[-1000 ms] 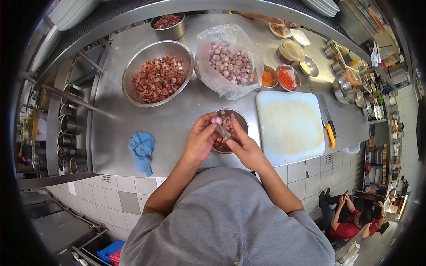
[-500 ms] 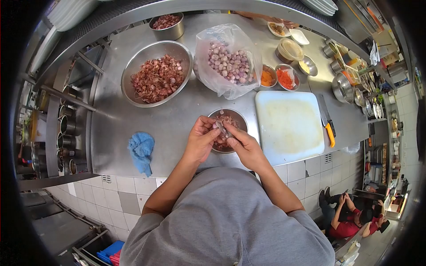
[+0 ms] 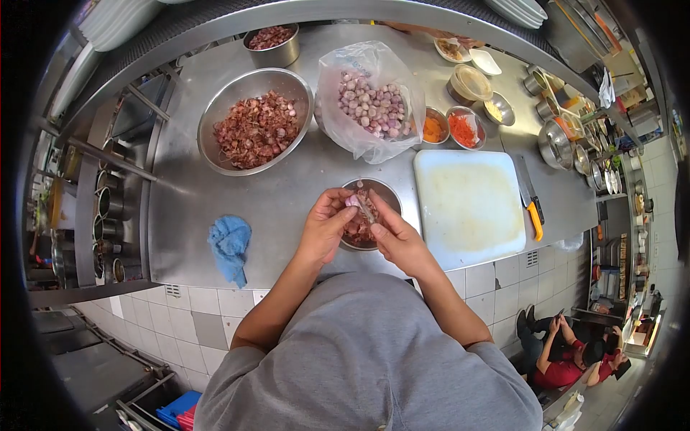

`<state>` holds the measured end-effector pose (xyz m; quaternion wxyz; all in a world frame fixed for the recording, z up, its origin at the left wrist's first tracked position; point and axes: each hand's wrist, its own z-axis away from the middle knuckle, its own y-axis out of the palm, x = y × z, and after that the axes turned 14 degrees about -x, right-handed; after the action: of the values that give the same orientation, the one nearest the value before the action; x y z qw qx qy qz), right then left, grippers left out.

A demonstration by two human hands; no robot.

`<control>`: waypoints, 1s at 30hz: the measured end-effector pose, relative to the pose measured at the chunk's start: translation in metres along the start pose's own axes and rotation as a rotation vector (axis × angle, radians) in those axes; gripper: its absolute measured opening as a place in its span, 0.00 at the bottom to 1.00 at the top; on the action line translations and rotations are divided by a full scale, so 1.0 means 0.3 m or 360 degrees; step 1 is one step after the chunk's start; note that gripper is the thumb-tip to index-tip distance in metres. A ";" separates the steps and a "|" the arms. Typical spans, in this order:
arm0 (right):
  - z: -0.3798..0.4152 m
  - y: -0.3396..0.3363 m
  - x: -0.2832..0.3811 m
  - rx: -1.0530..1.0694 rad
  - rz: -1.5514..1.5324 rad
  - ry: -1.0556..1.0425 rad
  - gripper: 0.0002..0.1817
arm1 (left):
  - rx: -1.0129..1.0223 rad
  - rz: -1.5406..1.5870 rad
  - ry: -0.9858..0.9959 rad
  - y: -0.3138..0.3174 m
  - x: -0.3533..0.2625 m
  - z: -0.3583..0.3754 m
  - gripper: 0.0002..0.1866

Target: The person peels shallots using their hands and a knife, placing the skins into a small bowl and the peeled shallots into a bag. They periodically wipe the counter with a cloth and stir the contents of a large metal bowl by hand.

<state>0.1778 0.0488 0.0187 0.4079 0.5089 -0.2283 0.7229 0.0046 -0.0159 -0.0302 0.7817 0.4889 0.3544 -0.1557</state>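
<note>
Over a small steel bowl [image 3: 389,192] of shallot peelings, my two hands are close together. Pinched between the thumb and fingers of my left hand [image 3: 322,228] is a pinkish shallot [image 3: 352,202]. My right hand [image 3: 399,243] is closed on what looks like a small knife [image 3: 368,210]; its narrow grey blade lies beside the shallot, and its handle is hidden by my fingers. Beyond the bowl, a clear plastic bag [image 3: 388,149] holds many peeled shallots [image 3: 370,104]. To its left stands a large steel bowl [image 3: 208,154] of reddish shallots and skins [image 3: 255,133].
A white cutting board [image 3: 471,205] lies to my right, with a yellow-handled knife [image 3: 535,219] beside it. A crumpled blue cloth [image 3: 230,248] is on the left. Small bowls of shredded carrot [image 3: 466,129] stand behind the board. A person in red [image 3: 557,370] sits at lower right.
The knife blade and my right fingers have shifted slightly away from the shallot, which now shows more. My left hand has stayed nearly in place.
</note>
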 end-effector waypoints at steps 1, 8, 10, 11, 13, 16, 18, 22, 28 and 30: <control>-0.004 0.000 -0.011 -0.0021 0.0218 -0.0254 0.29 | -0.0020 -0.0060 0.0037 -0.001 -0.001 -0.001 0.13; -0.031 0.003 -0.038 -0.0144 0.0577 -0.0960 0.25 | -0.0009 -0.0192 0.0106 -0.006 -0.004 0.004 0.11; -0.006 -0.004 0.001 -0.0072 0.0290 -0.0481 0.25 | -0.0012 -0.0169 0.0096 0.006 -0.007 0.007 0.11; 0.005 -0.003 0.019 -0.0001 0.0002 -0.0003 0.24 | -0.0013 -0.0147 0.0085 0.010 -0.010 0.008 0.12; 0.009 0.014 0.034 -0.0005 -0.0191 0.0079 0.24 | -0.0006 -0.0136 0.0021 0.011 -0.016 0.004 0.12; -0.001 0.006 0.020 0.0003 -0.0249 0.0081 0.24 | 0.0010 -0.0077 -0.0107 0.000 -0.018 -0.001 0.13; -0.009 0.002 0.002 0.0017 -0.0114 0.0007 0.25 | 0.0014 -0.0028 -0.0170 -0.014 -0.005 -0.006 0.13; -0.015 0.001 0.003 -0.0017 -0.0148 0.0004 0.26 | -0.0020 0.0023 -0.0055 -0.005 0.000 -0.013 0.13; -0.014 -0.003 -0.013 -0.0119 -0.0103 0.0003 0.28 | -0.0118 0.0176 -0.0140 0.008 -0.005 -0.015 0.15; -0.010 0.000 -0.018 -0.0123 -0.0044 -0.0016 0.28 | -0.0147 0.0193 -0.0136 0.003 0.000 -0.014 0.15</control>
<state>0.1768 0.0491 0.0125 0.4363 0.4994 -0.2510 0.7052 0.0033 -0.0117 -0.0306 0.8259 0.4656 0.2973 -0.1124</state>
